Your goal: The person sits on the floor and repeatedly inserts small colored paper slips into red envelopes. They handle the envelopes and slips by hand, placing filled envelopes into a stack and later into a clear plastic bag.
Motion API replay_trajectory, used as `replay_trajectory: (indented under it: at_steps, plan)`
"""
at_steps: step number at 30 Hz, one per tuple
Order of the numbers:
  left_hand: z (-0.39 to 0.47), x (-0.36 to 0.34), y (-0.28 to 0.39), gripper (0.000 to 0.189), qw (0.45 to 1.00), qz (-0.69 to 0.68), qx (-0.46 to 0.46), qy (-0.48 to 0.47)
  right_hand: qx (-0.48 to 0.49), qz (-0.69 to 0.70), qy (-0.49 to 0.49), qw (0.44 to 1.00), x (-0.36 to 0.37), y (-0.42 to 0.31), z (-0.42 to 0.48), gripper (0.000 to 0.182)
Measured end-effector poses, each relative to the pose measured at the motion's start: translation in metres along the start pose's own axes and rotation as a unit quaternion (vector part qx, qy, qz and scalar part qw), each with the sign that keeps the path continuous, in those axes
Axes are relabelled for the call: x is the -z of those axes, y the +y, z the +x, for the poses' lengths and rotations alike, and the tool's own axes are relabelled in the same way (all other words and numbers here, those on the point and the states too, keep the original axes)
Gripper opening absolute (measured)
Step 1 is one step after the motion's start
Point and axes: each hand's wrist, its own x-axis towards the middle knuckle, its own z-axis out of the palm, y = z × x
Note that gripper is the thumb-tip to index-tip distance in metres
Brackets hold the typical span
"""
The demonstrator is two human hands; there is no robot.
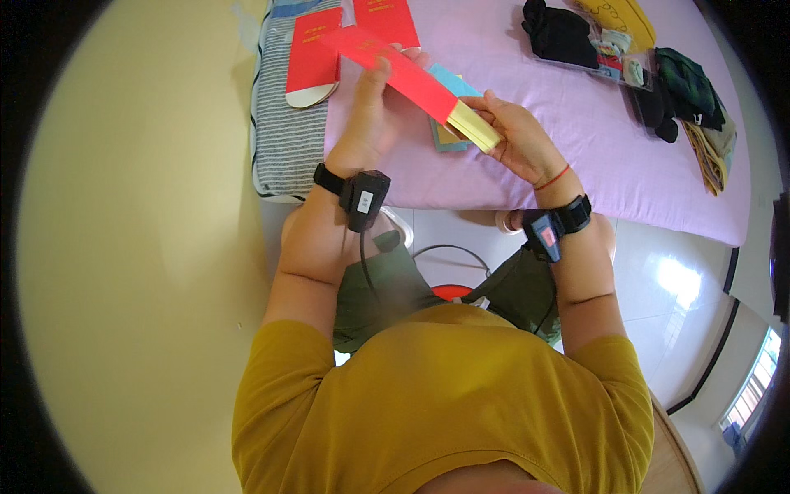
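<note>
My left hand (374, 105) grips a red paper envelope (412, 85) with gold print, thumb on its near face and fingertips showing behind. From the envelope's lower right end sticks out a folded yellow paper stack (474, 127). My right hand (517, 133) holds that yellow end between thumb and fingers. Part of the stack is hidden inside the envelope. Beneath and behind it, blue paper pieces (453, 79) and a tan one lie on the lilac bedsheet (531, 80), partly covered by the envelope and hands.
Two more red envelopes lie at the upper left, one (313, 58) on a striped mat (287, 145). At the upper right are black cloth items (558, 34), a clear plastic pack (617, 58), a yellow pouch (629, 18) and folded garments (691, 86). A wall (142, 247) rises at left.
</note>
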Motion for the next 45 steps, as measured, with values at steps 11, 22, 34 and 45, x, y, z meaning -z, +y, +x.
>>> replay_trajectory:
  at_steps: [11, 22, 34, 45]
  plan:
    - [0.007, 0.016, 0.004, 0.058, 0.995, -0.091, 0.017, -0.025, -0.181, 0.194, 0.043, 0.963, -0.004, -0.039, -0.004, 0.025]
    - [0.002, 0.009, -0.001, 0.062, 0.991, -0.125, 0.049, -0.025, -0.085, 0.193, 0.017, 0.977, -0.008, -0.043, -0.005, 0.019]
    - [-0.007, -0.007, -0.005, 0.079, 0.988, -0.09, 0.122, -0.029, 0.049, -0.179, 0.11, 0.976, -0.012, -0.029, -0.002, 0.03]
    - [-0.011, -0.012, 0.0, 0.057, 0.971, -0.028, 0.21, -0.114, -0.024, -0.208, 0.142, 0.967, -0.017, -0.025, -0.004, 0.023]
